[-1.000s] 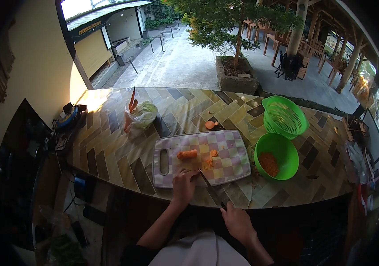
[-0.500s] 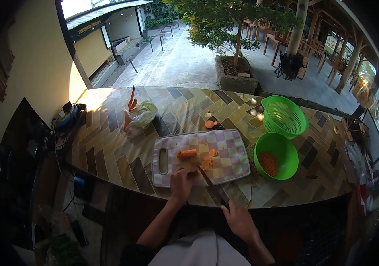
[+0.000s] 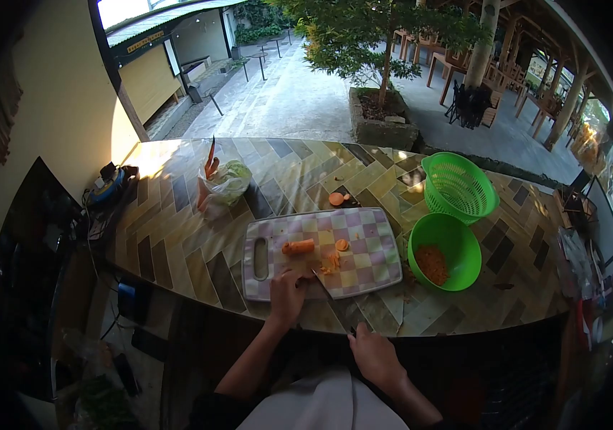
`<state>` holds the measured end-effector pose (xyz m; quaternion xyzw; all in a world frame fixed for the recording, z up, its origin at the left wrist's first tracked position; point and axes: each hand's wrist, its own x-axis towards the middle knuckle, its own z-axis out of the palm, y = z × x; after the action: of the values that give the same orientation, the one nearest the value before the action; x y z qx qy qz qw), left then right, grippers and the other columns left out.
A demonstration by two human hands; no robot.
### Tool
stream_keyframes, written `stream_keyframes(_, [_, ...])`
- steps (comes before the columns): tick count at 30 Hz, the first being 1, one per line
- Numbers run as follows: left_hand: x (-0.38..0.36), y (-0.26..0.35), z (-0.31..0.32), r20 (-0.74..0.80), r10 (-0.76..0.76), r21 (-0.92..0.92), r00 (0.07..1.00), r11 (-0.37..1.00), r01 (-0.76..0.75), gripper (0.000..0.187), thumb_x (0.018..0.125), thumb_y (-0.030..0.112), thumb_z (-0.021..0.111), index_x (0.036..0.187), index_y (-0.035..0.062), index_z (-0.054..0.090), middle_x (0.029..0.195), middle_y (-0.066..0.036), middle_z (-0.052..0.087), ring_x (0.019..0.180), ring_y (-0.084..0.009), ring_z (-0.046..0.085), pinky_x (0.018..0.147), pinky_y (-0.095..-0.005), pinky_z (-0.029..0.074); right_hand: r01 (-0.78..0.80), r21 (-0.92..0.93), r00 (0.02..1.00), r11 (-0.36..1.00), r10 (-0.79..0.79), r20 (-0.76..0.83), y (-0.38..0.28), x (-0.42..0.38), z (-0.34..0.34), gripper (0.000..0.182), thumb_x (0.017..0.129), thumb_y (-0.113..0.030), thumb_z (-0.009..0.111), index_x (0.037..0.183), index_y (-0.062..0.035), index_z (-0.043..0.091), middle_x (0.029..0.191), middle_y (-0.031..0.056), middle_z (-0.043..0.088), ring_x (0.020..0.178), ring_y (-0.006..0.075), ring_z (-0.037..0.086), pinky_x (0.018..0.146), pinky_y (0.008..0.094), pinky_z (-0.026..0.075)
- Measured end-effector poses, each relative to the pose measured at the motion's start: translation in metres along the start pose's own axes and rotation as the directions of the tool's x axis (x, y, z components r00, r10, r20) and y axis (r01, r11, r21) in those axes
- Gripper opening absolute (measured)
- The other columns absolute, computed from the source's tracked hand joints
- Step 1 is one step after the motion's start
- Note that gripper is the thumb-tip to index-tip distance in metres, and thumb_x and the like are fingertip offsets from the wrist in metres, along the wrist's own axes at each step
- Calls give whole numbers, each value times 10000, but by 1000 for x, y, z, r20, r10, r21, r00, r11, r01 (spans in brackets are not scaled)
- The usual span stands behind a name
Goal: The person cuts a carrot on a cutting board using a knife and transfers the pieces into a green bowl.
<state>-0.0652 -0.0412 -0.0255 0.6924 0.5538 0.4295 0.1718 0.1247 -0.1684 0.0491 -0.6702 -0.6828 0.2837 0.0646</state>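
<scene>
While the right hand [image 3: 374, 356] grips the knife [image 3: 331, 295] and the left hand [image 3: 286, 294] pins small slippery pieces on the cutting board [image 3: 364, 251], the firm carrot chunk [image 3: 298, 247] beyond them looks best held by its sides.

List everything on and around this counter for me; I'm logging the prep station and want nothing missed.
cutting board: one, purple and cream checks, near counter edge
carrot piece: one, orange, on the board
cut carrot bits: a few, orange, on the board by the blade
knife: one, dark, tip on the board
bowl: one, green, right of board, holding chopped carrot
colander: one, green, behind the bowl
bag: one, pale, with carrots, far left
counter: one, tiled
left hand: one, on the board's near edge
right hand: one, on the knife handle
</scene>
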Motion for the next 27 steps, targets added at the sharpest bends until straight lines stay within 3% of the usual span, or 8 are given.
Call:
stream_keyframes(8, [-5, 18, 7, -53, 129, 61, 990, 990, -126, 129, 828, 65, 712, 951, 49, 745, 831, -134, 704, 773, -302, 655, 716, -384, 519, -24, 21, 988, 1000, 27, -150, 23, -5, -1, 312, 998, -314, 532, 979, -3, 528, 724, 229, 645, 740, 439, 651, 657, 530, 497])
stream_keyframes(11, [2, 18, 10, -40, 17, -39, 999, 999, -19, 129, 844, 76, 710, 965, 38, 738, 856, -138, 716, 778, -300, 662, 719, -378, 522, -39, 72, 978, 997, 52, -201, 25, -9, -8, 315, 961, -325, 590, 989, -12, 573, 721, 215, 650, 747, 419, 659, 645, 506, 492])
stream_keyframes(14, [11, 13, 9, -36, 11, -154, 999, 988, -17, 141, 854, 83, 709, 984, 33, 731, 882, -145, 718, 789, -287, 673, 723, -374, 524, -38, 137, 964, 990, 73, -256, 28, -11, -12, 322, 910, -322, 657, 1005, -17, 613, 733, 204, 661, 760, 409, 666, 651, 484, 496])
stream_keyframes(20, [25, 31, -15, -5, -95, -134, 995, 987, 93, 198, 809, 105, 762, 987, 27, 725, 886, -125, 716, 811, -281, 668, 771, -364, 520, -13, 136, 938, 991, 59, -341, 37, -9, -10, 326, 830, -284, 741, 997, -26, 632, 820, 191, 688, 815, 391, 673, 702, 464, 503])
stream_keyframes(23, [36, 32, -17, 76, 231, -99, 970, 970, -223, 218, 779, 130, 793, 963, 29, 735, 866, -109, 704, 887, -275, 654, 839, -377, 495, 2, 141, 938, 990, 47, -344, 39, -8, -11, 322, 810, -267, 754, 997, -35, 632, 846, 186, 693, 839, 385, 673, 716, 460, 501])
stream_keyframes(26, [41, 26, -9, 211, 188, -58, 959, 982, -180, 200, 743, 154, 807, 898, 39, 755, 862, -100, 697, 934, -274, 637, 890, -390, 461, 7, 137, 941, 991, 40, -335, 37, -11, -15, 308, 803, -259, 759, 987, -47, 634, 842, 179, 692, 843, 383, 673, 715, 457, 500])
stream_keyframes(27, [43, 19, -4, 180, 204, -33, 962, 979, -202, 191, 733, 156, 808, 879, 42, 759, 869, -102, 698, 927, -276, 634, 887, -390, 457, 0, 133, 943, 991, 45, -329, 36, -12, -18, 303, 802, -258, 760, 983, -50, 635, 841, 178, 692, 842, 381, 673, 715, 457, 500])
